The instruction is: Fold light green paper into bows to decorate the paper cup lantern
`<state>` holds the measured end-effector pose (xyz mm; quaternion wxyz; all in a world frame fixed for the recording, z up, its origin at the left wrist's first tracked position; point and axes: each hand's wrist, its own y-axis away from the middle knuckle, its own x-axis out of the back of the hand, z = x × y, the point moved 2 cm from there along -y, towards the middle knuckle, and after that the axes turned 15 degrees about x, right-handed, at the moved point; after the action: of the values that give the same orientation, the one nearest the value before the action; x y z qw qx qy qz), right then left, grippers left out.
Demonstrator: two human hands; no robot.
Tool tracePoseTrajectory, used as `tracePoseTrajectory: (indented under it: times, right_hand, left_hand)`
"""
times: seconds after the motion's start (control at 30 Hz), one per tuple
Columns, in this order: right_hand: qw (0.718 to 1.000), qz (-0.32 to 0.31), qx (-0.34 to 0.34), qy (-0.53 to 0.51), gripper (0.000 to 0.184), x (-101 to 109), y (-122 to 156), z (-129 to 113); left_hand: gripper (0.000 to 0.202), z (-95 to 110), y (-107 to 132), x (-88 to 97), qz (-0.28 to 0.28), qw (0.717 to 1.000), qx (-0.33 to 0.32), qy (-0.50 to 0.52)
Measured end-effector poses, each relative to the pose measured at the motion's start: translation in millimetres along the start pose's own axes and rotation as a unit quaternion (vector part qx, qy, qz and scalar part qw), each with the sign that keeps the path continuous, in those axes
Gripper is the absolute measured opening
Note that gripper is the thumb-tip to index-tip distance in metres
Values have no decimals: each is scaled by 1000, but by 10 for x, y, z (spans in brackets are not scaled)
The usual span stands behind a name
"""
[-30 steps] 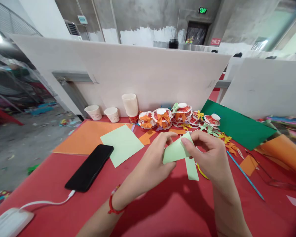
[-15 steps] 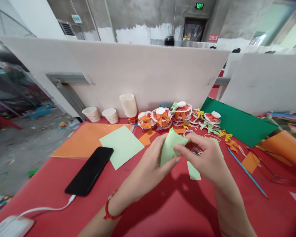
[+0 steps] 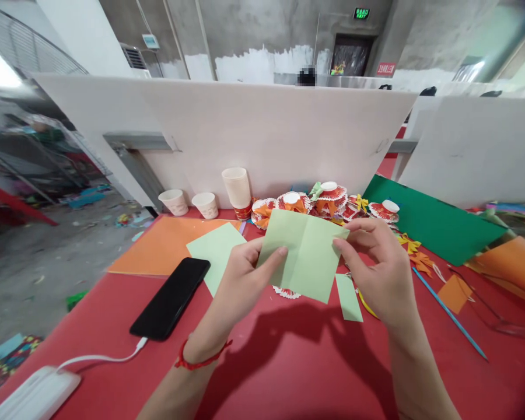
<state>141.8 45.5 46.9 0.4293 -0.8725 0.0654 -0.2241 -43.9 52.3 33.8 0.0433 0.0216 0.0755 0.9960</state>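
Observation:
A light green sheet of paper, with a crease down its middle, is held up above the red table between both hands. My left hand pinches its left side, thumb on the front face. At the right edge, my right hand grips the sheet between thumb and fingers. Below it lies a small green paper strip, close to the right hand. A larger green sheet rests on the table behind the left hand. Part of a white scalloped paper piece shows under the held sheet.
A black phone with a white cable lies at left, near orange paper. Paper cups and red-white cup ornaments with paper bows line the white partition. A blue pencil-like stick and green board are at right.
The green paper was curled over between my hands and is now opened out flat, facing me. My right hand has shifted to its right edge. The view has moved slightly.

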Motion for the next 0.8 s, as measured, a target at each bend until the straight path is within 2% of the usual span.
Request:
tracePoseTrajectory:
  times: [0.07,0.17,0.23,0.3,0.4,0.53,0.67,0.8]
  right_hand:
    - [999,-29,34,-10,37,2,8,-23]
    - [986,-136,96,13,58,-7,19,-65]
    - [971,-200,127,36,55,-22,27,-83]
    - [963,-223,145,47,44,-33,28,-92]
    - [969,-188,150,55,29,-25,12,-99]
    - [983,-109,145,-19,22,-1,-16,-94]
    - [991,-32,91,-88,21,-3,-34,-50]
    - [985,-38,28,-166,22,-32,-36,-36]
  left_hand:
    - [24,11,11,3,9,1000,2,17]
    - [24,21,25,-18,7,999,18,40]
    - [24,19,30,-33,2,999,23,49]
    - [25,13,28,-37,-7,998,20,63]
    - [25,8,19,-28,-28,994,23,104]
    - [18,46,25,-23,-68,980,59,176]
    - [11,93,36,-21,-74,971,53,223]
    - [14,82,9,-19,-77,968,31,235]
